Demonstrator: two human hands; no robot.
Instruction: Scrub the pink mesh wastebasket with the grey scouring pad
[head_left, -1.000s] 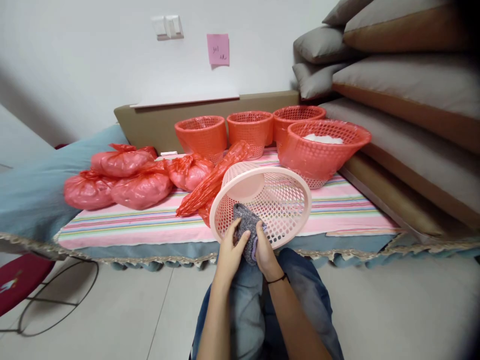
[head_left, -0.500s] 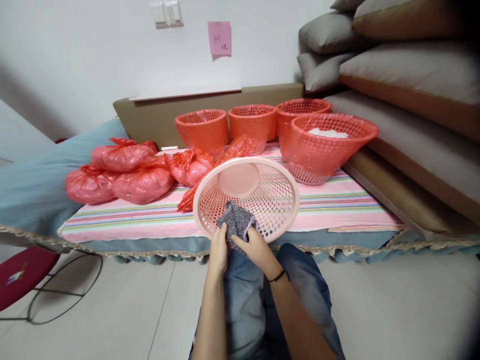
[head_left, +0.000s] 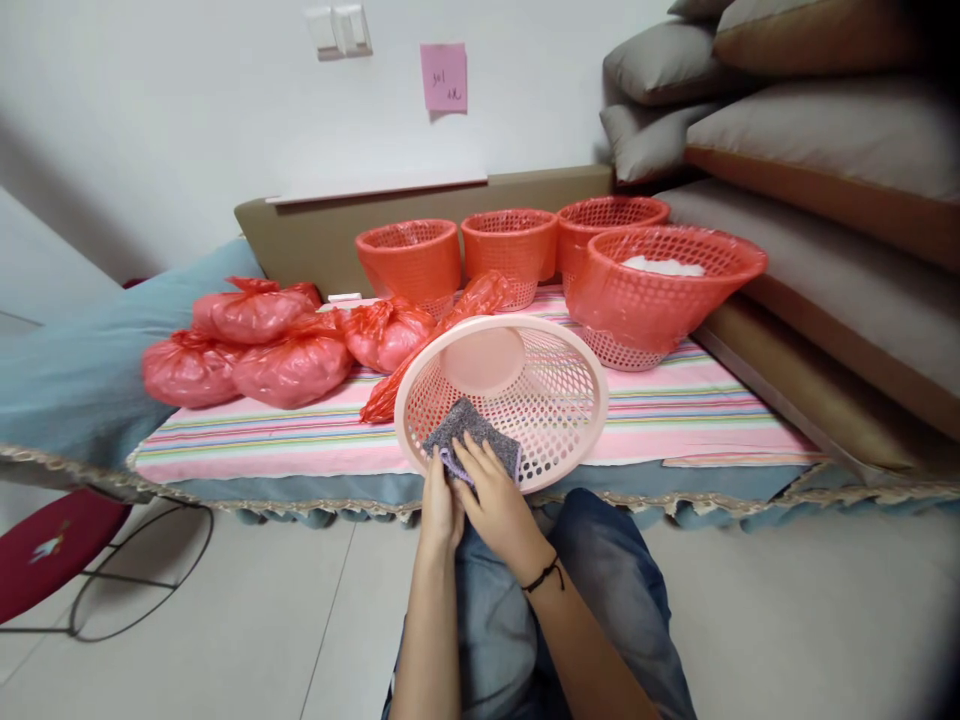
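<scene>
A grey cleaning cloth [head_left: 463, 412] with a purple edge lies bunched against the near rim of a tilted pale pink plastic basket [head_left: 568, 355]. My left hand [head_left: 441, 508] grips the cloth at its lower left edge, thumb on top. Across the cloth rests my right hand [head_left: 496, 505], its fingers stretched out flat and pointing up to the left. The basket lies on its side, its open mouth facing me and its perforated wall showing. Parts of the cloth's underside and my left fingertips are hidden.
Several tied red plastic bags [head_left: 292, 370] are piled at the left on the striped cloth [head_left: 667, 425]. Red-lined baskets [head_left: 510, 245] stand behind, one holding something white [head_left: 664, 266]. Stacked cushions [head_left: 817, 140] rise at the right. A red stool [head_left: 52, 550] stands at lower left.
My right hand has gone from pinching the cloth's right side to lying flat over it. The cloth is spread wider and flatter, while my left hand still grips its edge.
</scene>
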